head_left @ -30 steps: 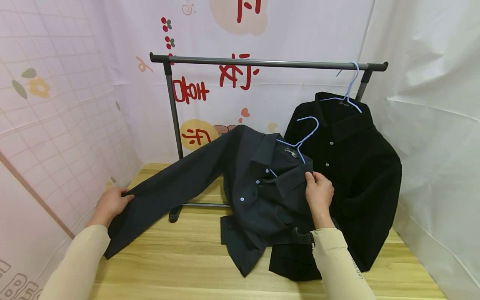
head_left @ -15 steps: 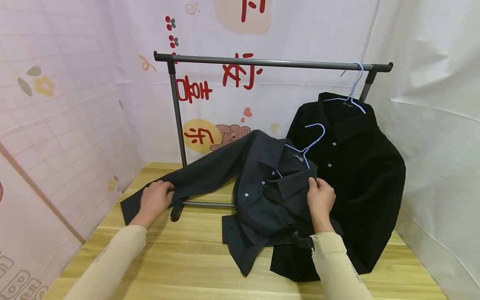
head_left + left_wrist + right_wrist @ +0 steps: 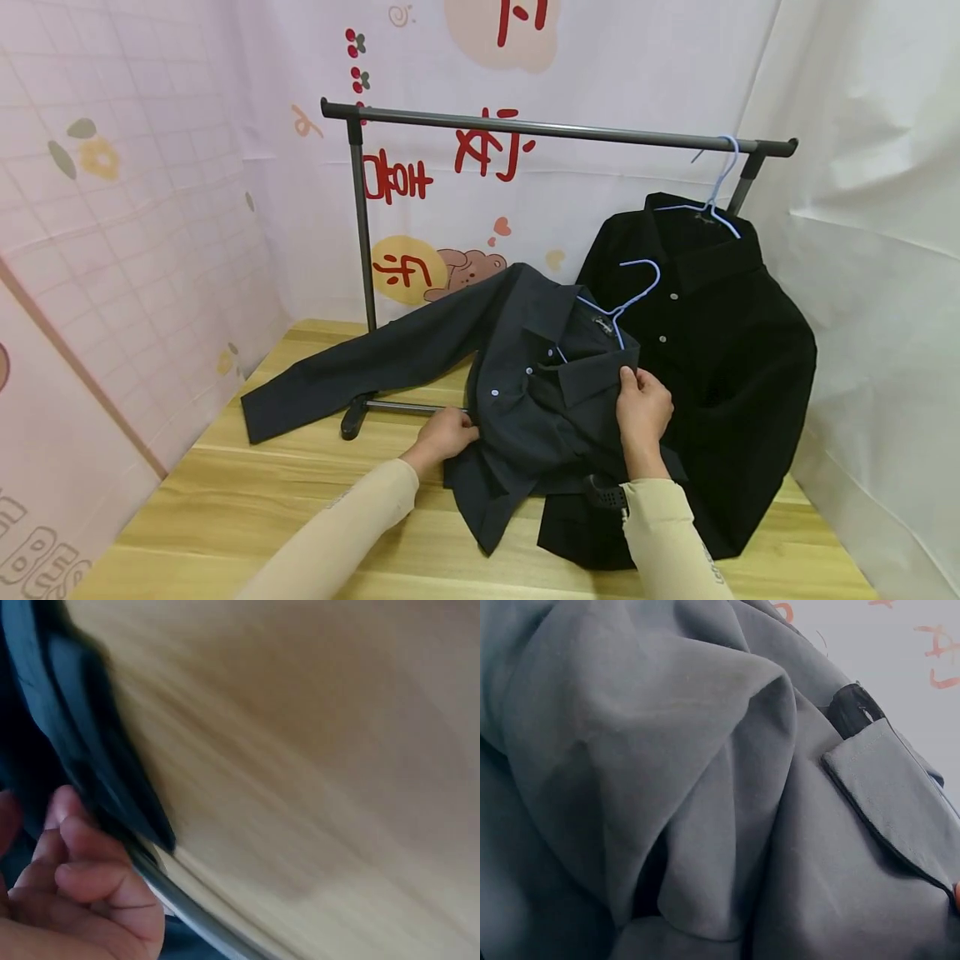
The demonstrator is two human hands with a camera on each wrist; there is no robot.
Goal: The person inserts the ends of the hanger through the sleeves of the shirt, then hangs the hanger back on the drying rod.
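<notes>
A dark grey button shirt [image 3: 525, 417] with a light blue hanger [image 3: 633, 304] in its neck lies against the rack, one sleeve spread to the left. My right hand [image 3: 643, 410] pinches this shirt beside the collar; in the right wrist view the collar flap [image 3: 900, 802] shows, with only a sliver of finger at the edge. At the shirt's left side edge is my left hand [image 3: 447, 433], its fingertips at the cloth. The left wrist view is blurred: the fingers [image 3: 94, 881] bend loosely beside the dark fabric, with a gap to the thumb.
A black shirt [image 3: 738, 333] hangs from a second blue hanger [image 3: 723, 179] at the right end of the grey clothes rack [image 3: 555, 129]. The rack's low bar [image 3: 405, 407] runs behind my left hand, above the wooden table [image 3: 315, 508]. Printed white cloth [image 3: 285, 200] encloses the table.
My left hand has let go of the sleeve's cuff and moved right to the shirt's side. The sleeve now lies on the table. My right hand keeps its pinch at the collar.
</notes>
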